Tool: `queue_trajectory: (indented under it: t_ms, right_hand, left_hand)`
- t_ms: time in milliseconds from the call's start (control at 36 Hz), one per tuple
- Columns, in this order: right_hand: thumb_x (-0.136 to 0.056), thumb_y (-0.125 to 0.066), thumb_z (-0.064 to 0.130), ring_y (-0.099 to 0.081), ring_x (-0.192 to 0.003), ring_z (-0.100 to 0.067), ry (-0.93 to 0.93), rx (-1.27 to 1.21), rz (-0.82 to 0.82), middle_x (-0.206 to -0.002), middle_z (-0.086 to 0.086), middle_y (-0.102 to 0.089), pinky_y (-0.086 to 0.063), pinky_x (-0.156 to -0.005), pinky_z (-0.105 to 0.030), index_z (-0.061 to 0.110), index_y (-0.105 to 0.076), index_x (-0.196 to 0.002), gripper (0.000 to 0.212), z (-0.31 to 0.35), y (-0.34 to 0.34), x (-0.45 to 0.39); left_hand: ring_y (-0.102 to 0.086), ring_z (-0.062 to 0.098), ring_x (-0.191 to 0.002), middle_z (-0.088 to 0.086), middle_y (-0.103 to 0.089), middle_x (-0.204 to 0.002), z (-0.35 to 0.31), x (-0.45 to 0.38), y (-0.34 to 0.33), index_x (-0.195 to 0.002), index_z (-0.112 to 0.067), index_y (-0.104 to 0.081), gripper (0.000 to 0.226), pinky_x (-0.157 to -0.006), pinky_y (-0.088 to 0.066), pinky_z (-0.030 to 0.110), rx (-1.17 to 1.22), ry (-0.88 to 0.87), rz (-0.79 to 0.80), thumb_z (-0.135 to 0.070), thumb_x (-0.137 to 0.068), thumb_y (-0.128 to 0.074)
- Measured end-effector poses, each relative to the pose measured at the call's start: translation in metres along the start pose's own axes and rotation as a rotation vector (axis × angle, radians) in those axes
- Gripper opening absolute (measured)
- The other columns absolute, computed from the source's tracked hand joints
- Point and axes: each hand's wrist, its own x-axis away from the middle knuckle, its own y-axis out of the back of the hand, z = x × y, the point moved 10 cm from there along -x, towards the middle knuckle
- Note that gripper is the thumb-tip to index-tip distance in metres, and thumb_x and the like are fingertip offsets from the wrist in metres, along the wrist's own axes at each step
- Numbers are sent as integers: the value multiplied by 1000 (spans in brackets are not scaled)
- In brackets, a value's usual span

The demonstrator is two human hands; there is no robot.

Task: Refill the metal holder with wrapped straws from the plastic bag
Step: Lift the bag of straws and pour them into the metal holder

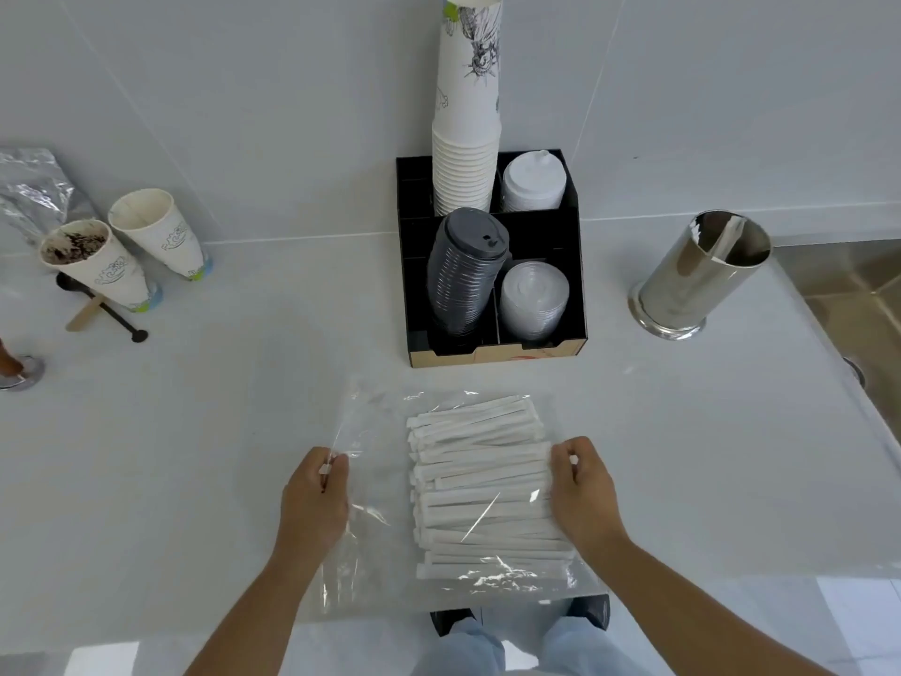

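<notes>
Straws bagged; left hand, right hand pinching bag.

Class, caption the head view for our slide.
Both hands grip the bag of wrapped straws.

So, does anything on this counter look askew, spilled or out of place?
Two things: the stack of dark grey plastic lids leans left in the black organiser, and a used white paper cup with brown residue stands at the far left.

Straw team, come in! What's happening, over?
Left hand pinching bag edge, right hand on bag's other side. Straws all inside bag. Holder looks empty, far right. Path clear.
</notes>
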Motion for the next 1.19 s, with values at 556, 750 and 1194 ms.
queue_trajectory:
  t_ms: [556, 750, 1194]
  right_hand:
    - [-99, -44, 22, -36, -40, -10, -37, -44, -85, -50, 3, -43, -36, -46, -28, 13, -50, -83, 19, -72, 171, -27]
    - [-99, -43, 24, -49, -38, -9, -43, -52, -69, -52, -2, -51, -43, -46, -33, 14, -50, -85, 18, -96, 230, -55]
    - [-100, -41, 25, -46, -46, -20, 35, 67, -45, -50, -4, -52, -42, -51, -34, 20, -47, -82, 20, -126, 313, -132]
  left_hand:
    - [-45, 17, -46, 4, -46, -51, -89, 69, -144, -70, -18, -48, 28, -51, -43, 34, 122, -58, 39, -22, -98, -50]
    - [-42, 16, -46, 3, -44, -52, -129, 83, -200, -72, -16, -48, 28, -50, -41, 33, 110, -68, 39, -25, -98, -49]
    - [-45, 10, -39, 6, -51, -50, -188, 106, -290, -85, -16, -55, 18, -42, -42, 22, 150, 29, 41, -27, -98, -47]
